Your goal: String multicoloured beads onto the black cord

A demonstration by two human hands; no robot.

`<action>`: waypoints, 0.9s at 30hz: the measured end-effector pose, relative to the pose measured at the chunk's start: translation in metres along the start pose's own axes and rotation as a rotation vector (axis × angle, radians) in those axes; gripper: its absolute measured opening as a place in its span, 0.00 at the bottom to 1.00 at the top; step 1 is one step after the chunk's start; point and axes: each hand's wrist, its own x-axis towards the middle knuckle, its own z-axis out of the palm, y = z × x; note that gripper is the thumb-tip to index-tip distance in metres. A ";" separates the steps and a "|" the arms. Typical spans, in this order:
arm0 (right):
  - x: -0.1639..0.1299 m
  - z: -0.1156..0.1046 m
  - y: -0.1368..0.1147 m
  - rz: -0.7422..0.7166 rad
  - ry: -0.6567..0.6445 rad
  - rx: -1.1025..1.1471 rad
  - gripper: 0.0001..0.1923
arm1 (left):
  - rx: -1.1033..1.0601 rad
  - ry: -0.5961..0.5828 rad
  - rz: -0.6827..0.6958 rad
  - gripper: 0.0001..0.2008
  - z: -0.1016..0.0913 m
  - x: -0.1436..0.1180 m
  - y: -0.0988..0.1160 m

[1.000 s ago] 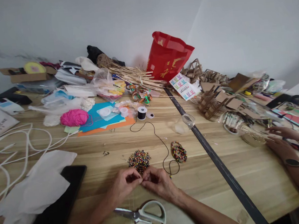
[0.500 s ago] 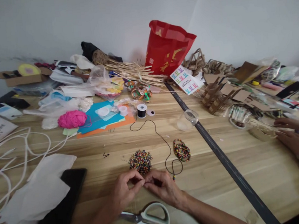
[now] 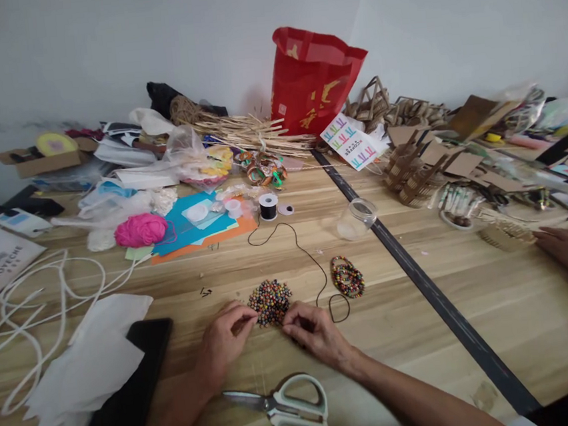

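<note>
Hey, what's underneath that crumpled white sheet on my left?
A flat black object sticks out from under the white sheet; anything else beneath is covered and can't be seen.

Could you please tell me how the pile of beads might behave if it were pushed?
The pile of beads would probably spread rather than slide as one, since it looks loosely heaped. Some may well roll, being small and roundish on a flat table.
</note>
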 end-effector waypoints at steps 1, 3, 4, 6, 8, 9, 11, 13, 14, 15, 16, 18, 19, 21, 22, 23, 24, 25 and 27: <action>0.000 0.001 0.001 0.009 -0.005 0.011 0.11 | 0.038 -0.026 0.038 0.07 0.001 -0.001 -0.001; 0.000 0.002 0.004 0.033 -0.011 0.047 0.10 | 0.113 -0.076 0.089 0.07 0.002 -0.002 -0.002; 0.000 0.003 0.005 0.040 -0.012 0.068 0.10 | 0.150 -0.103 0.100 0.07 0.003 -0.003 -0.002; 0.000 0.004 0.007 0.048 -0.009 0.106 0.10 | 0.209 -0.148 0.105 0.08 0.003 -0.004 0.001; 0.001 0.004 0.007 0.060 -0.006 0.144 0.10 | 0.243 -0.181 0.103 0.08 0.003 -0.004 0.003; 0.002 0.004 0.007 0.070 -0.005 0.162 0.11 | 0.254 -0.190 0.103 0.08 0.003 -0.004 0.004; 0.003 0.003 0.006 0.097 -0.007 0.197 0.13 | 0.269 -0.189 0.107 0.07 0.003 -0.004 0.005; 0.003 0.003 0.004 0.116 -0.009 0.218 0.15 | 0.286 -0.176 0.116 0.07 0.004 -0.004 0.005; 0.003 0.003 0.003 0.121 -0.009 0.223 0.15 | 0.295 -0.175 0.122 0.07 0.004 -0.004 0.006; 0.004 0.003 0.003 0.123 -0.009 0.226 0.16 | 0.304 -0.176 0.127 0.07 0.005 -0.004 0.006; 0.004 0.003 0.002 0.123 -0.007 0.227 0.16 | 0.318 -0.180 0.133 0.07 0.006 -0.004 0.006; 0.004 0.003 0.002 0.123 -0.003 0.226 0.17 | 0.361 -0.184 0.145 0.06 0.007 -0.005 0.006; 0.004 0.003 0.001 0.123 0.000 0.229 0.17 | 0.390 -0.182 0.153 0.06 0.007 -0.005 0.006; 0.004 0.003 0.000 0.132 0.000 0.250 0.18 | 0.451 -0.169 0.169 0.06 0.008 -0.005 0.006; 0.004 0.003 0.000 0.141 -0.003 0.267 0.18 | 0.476 -0.164 0.177 0.07 0.008 -0.004 0.006; 0.005 0.002 0.000 0.151 -0.007 0.288 0.18 | 0.494 -0.161 0.184 0.07 0.008 -0.004 0.006; 0.005 0.002 -0.001 0.163 -0.012 0.308 0.19 | 0.507 -0.160 0.188 0.08 0.008 -0.004 0.005; 0.005 0.002 -0.001 0.173 -0.014 0.324 0.19 | 0.515 -0.159 0.192 0.08 0.008 -0.004 0.005; 0.006 0.001 0.000 0.179 -0.007 0.345 0.19 | 0.517 -0.155 0.199 0.09 0.008 -0.004 0.004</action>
